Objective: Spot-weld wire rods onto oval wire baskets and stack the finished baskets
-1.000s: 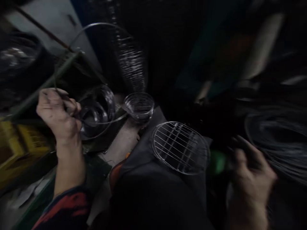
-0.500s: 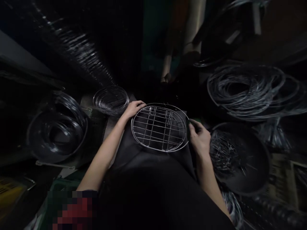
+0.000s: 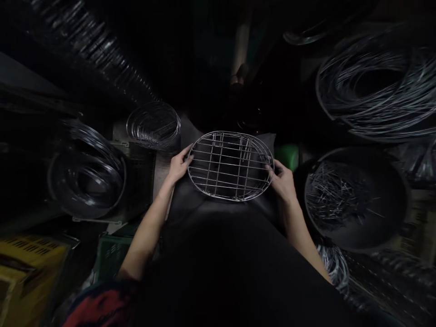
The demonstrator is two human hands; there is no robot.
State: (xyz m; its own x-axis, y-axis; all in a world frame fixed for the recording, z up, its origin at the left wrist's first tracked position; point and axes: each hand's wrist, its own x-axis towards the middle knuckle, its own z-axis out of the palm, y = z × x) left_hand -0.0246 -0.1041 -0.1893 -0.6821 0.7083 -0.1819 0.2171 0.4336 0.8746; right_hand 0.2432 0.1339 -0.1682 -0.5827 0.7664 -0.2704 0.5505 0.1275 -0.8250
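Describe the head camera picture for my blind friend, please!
The left hand and right hand hold opposite ends of an oval wire rack over dark cloth. On the left are wire hoops and a round container of coiled wire; on the right, short wire pieces in a dark bowl and a wire coil.

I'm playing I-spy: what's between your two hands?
The head view shows an oval wire rack filling the gap between the left hand and the right hand.

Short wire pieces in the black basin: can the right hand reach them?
Probably yes: the black basin sits open beside the right hand and nothing visible covers the short wire pieces, though that hand now holds the oval wire rack.
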